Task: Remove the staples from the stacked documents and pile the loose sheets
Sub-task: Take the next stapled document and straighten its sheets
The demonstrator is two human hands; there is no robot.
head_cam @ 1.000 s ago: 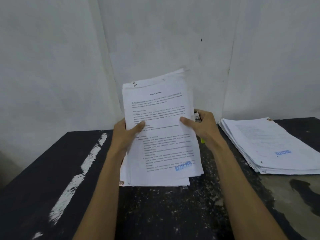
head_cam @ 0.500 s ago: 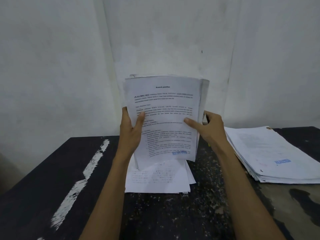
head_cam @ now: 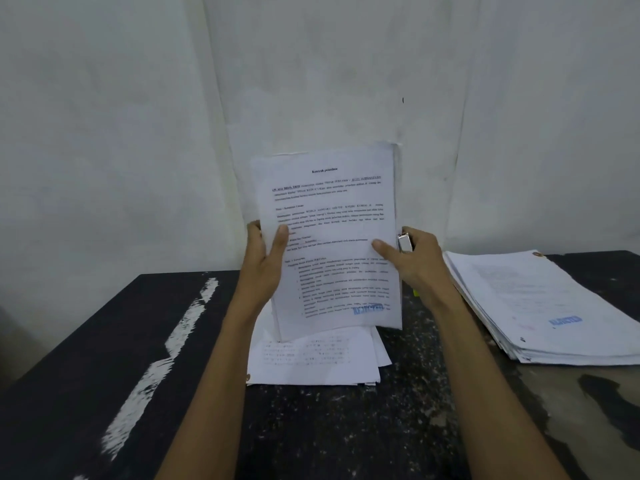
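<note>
I hold a bundle of printed sheets [head_cam: 332, 220] nearly upright above the black table [head_cam: 104, 358], its front page showing text and a blue stamp near the bottom. My left hand [head_cam: 265, 265] grips its left edge, thumb on the front. My right hand [head_cam: 412, 268] grips the right edge with the thumb on the page, and a small metal staple remover [head_cam: 404, 241] sits between that hand's fingers. Below the bundle a few loose sheets [head_cam: 311, 362] lie flat on the table.
A thick stack of documents [head_cam: 540, 306] with a blue stamp lies at the table's right side. A white wall rises right behind the table. A white paint streak [head_cam: 162, 355] runs down the table's left part. Something small and yellow [head_cam: 415, 292] shows behind my right wrist.
The bundle has been lifted off the sheets on the table, tipped upright and squared, so its edges now line up. The loose sheets below have come into view.
</note>
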